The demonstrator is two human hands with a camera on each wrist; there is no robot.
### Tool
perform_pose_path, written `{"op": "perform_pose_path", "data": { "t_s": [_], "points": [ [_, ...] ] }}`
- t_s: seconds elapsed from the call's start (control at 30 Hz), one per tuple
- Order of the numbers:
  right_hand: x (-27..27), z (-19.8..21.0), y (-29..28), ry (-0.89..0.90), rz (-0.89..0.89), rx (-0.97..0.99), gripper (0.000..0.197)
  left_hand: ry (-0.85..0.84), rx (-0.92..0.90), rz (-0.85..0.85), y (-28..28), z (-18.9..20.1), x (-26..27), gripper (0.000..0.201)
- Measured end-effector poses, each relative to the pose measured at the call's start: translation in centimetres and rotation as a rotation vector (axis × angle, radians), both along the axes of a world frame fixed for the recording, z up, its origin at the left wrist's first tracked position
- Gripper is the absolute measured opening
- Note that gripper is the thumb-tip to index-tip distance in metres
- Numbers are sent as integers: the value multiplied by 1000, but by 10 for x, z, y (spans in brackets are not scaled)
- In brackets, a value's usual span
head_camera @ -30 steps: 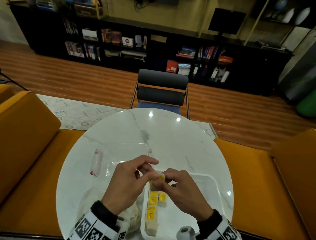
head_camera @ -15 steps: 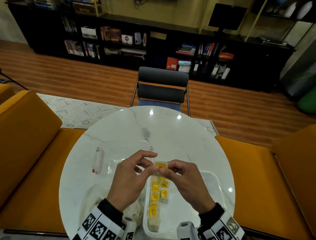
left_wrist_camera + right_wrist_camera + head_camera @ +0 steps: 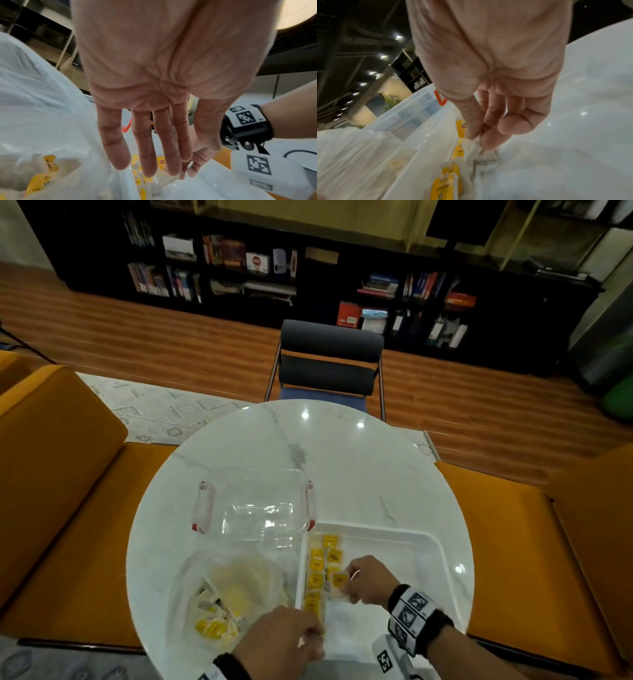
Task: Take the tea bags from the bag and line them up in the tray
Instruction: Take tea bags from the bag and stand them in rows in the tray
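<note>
Head view: right hand [image 3: 368,580] pinches a tea bag [image 3: 339,581] w/ thumb + fingertips, low in the tray [image 3: 404,535] beside the lined-up bags; its lower part hidden. Left hand [image 3: 154,94] fingers straight, holding nothing, over tray's near-left edge. Bag [image 3: 222,597] sits left of tray, contents blurry.

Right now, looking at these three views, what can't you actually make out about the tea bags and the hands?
- How many tea bags are left in the plastic bag: head view, cloudy film blurs the heap.
- Near end of the rows in the tray: head view, the left hand covers it.
- The tea bag pinched by the right hand: its label is too small to read; right wrist view, fingers hide most of it.
</note>
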State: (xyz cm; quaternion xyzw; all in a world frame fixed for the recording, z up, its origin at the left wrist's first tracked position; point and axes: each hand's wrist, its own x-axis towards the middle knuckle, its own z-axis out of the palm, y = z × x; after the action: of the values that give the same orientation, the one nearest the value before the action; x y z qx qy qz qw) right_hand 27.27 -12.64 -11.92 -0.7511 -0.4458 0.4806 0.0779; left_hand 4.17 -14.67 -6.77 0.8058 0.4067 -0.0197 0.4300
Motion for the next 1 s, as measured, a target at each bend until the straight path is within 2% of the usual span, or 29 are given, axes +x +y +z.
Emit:
{"op": "perform_pose_path", "data": {
  "t_s": [0.13, 0.23, 0.37, 0.53, 0.63, 0.73, 0.9, 1.0],
  "points": [
    [-9, -8, 6, 27, -59, -85, 18, 43, -34, -43, -4, 0, 5, 32],
    [-17, -14, 10, -183, 19, -100, 27, 22, -39, -62, -3, 4, 6, 32],
    [-19, -19, 14, -346, 62, -120, 63, -61, -98, -32, 1, 13, 2, 25],
    [-21, -24, 15, -451, 142, -112, 61, -167, -164, 56, 10, 35, -25, 15],
    [-18, -21, 17, -410, 215, -83, 37, -178, -186, 246, 26, 45, -57, 19],
    [-15, -7, 17, -335, 297, -15, 28, -134, -38, 464, 44, 48, -93, 16],
    [-30, 68, 22, -236, 326, 278, 18, 176, 54, 524, 52, 33, -131, 18],
    [-65, 126, 16, 49, 303, 449, 12, 172, 58, 512, 52, 27, -138, 12]
  ]
}}
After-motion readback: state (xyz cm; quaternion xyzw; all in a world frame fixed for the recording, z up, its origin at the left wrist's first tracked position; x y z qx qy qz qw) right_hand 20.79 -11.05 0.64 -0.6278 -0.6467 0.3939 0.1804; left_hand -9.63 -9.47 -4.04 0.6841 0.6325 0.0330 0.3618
